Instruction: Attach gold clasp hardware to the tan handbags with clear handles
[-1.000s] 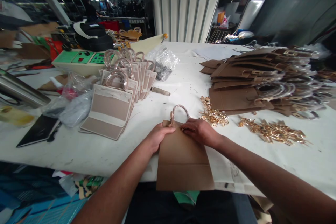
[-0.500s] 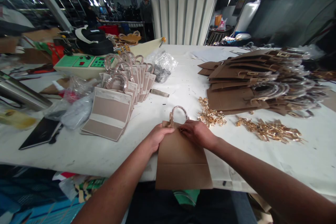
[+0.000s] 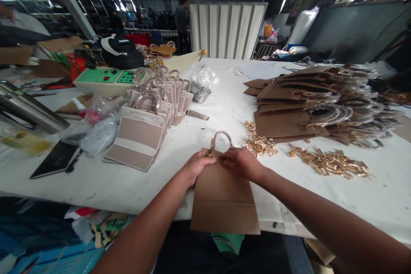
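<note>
A flat brown bag panel (image 3: 223,199) lies at the near edge of the white desk (image 3: 105,180), its lower end hanging over the rim. The left hand (image 3: 195,167) presses down on the panel's top left corner with fingers closed together, while the right hand (image 3: 242,163) pinches the top edge beside the wrapped loop handle (image 3: 221,139). Beyond them lie gold metal fittings (image 3: 327,162), with a row of finished beige bags (image 3: 141,132) further left and a stack of brown panels (image 3: 302,102) further right.

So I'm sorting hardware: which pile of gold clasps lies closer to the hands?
The smaller gold pile, just beyond the right hand; the longer pile lies farther right.
</note>
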Demonstrator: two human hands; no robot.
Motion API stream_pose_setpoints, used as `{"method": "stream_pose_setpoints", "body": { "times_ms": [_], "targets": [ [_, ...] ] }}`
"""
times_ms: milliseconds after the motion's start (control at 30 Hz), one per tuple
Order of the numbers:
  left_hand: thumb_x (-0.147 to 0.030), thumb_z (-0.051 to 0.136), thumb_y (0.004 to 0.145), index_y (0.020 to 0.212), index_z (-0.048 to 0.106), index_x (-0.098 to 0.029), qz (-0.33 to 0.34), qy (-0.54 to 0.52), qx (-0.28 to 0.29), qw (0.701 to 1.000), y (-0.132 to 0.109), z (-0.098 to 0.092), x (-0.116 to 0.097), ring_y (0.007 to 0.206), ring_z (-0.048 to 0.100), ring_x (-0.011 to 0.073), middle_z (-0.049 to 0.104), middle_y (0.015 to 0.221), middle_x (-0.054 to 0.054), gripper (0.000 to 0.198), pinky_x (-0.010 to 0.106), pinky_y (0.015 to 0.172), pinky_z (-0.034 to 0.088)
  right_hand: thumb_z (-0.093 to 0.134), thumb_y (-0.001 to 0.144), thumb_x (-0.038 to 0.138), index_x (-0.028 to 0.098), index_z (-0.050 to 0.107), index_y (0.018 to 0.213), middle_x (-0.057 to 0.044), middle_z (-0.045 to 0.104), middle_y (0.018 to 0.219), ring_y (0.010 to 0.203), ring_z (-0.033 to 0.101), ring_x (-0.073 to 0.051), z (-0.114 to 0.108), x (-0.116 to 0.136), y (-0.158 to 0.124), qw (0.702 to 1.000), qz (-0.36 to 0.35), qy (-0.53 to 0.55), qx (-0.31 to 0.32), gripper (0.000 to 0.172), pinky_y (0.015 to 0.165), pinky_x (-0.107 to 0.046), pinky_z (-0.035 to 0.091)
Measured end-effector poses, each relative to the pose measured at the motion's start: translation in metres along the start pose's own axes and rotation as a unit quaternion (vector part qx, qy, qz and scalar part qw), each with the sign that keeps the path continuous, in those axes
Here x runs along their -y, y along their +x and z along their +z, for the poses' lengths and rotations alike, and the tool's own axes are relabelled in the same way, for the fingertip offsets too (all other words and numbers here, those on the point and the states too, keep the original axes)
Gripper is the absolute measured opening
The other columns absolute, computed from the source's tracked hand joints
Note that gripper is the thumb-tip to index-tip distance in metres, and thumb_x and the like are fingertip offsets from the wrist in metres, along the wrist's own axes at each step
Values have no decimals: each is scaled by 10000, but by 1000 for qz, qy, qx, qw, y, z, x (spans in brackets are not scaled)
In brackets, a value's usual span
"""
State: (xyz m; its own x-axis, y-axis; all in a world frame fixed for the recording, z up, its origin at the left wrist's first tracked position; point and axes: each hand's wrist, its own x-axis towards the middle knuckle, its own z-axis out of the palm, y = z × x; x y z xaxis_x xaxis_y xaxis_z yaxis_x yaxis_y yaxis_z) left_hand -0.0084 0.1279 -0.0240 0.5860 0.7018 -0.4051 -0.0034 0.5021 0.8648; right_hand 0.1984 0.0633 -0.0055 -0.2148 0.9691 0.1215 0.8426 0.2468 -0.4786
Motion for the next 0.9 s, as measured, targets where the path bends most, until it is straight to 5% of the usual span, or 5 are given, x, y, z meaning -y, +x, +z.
{"method": "stream_pose_setpoints", "body": {
  "times_ms": [200,433,567,767,900],
  "targets": [
    [-291,804,675,1017,734,-106,11,9,-5,1000,-1,0,0,730,711,250,760,892,135,395,337,690,529,690,941,193,201,761,891,-26,706,892,791,643,-152,2,-3,-7,998,-15,55,-38,87,723,-243,449],
    [-264,783,686,1033,732,-121,17,32,5,999,1,0,-1,789,722,253,762,894,99,379,334,743,533,658,948,162,176,716,804,-39,666,868,744,594,-140,18,3,0,998,-21,-53,-39,156,661,-244,406],
    [-322,807,705,1124,699,-120,14,50,-3,999,-1,5,-7,823,740,275,771,916,99,478,362,788,551,657,964,217,211,748,975,-44,702,955,825,648,-170,9,16,-6,995,1,-71,-69,93,712,-247,477],
    [-479,813,727,1156,659,-162,7,107,-5,994,-7,13,-5,906,754,309,777,1025,104,555,386,802,573,655,974,326,328,684,1290,-9,687,1279,1095,683,-183,-19,4,-74,983,50,-19,-173,317,987,-242,534],
    [-554,740,759,1301,575,-174,115,265,-48,956,-2,24,6,1194,668,355,721,1246,138,682,447,1034,499,660,963,298,213,725,1192,-57,689,1232,867,714,-143,-44,-56,-131,943,227,-47,-241,253,777,-252,571]
  ]
}}
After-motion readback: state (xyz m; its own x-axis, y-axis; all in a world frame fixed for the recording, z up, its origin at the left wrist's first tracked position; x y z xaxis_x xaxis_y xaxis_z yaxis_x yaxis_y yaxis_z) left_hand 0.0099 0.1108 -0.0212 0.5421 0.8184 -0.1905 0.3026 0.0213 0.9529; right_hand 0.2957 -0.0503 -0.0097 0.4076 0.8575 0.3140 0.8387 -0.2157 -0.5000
